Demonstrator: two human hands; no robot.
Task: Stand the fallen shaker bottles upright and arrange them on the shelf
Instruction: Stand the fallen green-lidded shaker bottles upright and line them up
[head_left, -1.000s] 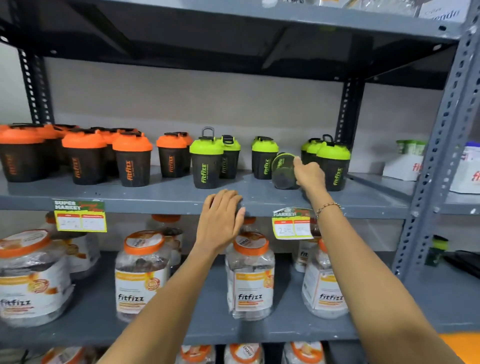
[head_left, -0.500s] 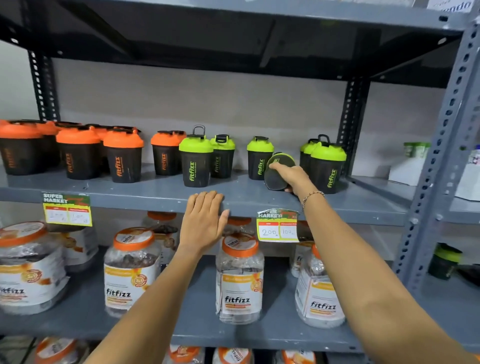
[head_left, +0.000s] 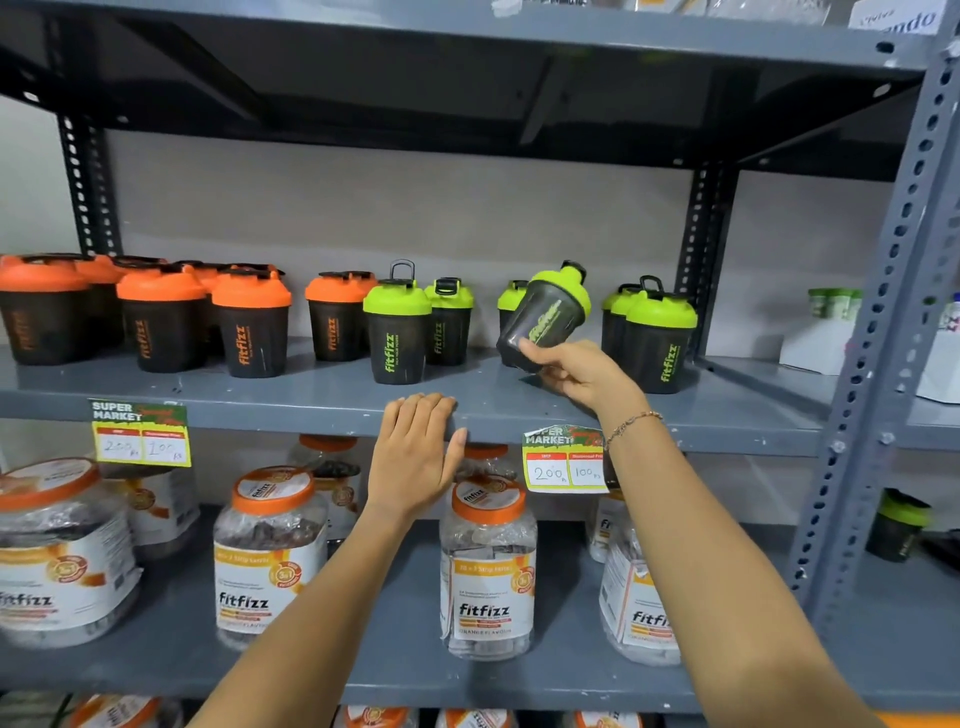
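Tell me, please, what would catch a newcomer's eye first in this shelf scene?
Probably the tilted green-lidded shaker held by the right hand above the middle shelf, between upright green ones. The left hand rests on the shelf's front edge, and orange-lidded shakers crowd the left end.

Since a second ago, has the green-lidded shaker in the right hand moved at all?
Yes. The shaker in the right hand has swung from lying on the shelf to tilted, lid up and rightward, lifted beside the standing green shaker.
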